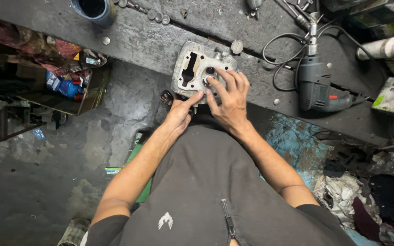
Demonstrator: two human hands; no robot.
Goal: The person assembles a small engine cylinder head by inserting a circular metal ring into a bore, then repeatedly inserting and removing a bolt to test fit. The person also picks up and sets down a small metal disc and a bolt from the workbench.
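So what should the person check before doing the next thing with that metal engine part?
1. Both hands on the part: ok. The left hand touches the lower edge of the metal engine part; the right hand has its fingers on top.
2. Part resting fully on the workbench: not ok, it sits at the edge, near side overhanging.
3. Drill out of the way: ok, it lies apart to the right.
4. Drill cable away from the part: ok.
5. Grip firm: cannot tell.

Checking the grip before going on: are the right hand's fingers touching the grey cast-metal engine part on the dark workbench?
Touching. The head view shows the right hand with fingertips pressed on the face of the grey cast-metal engine part, no gap visible.
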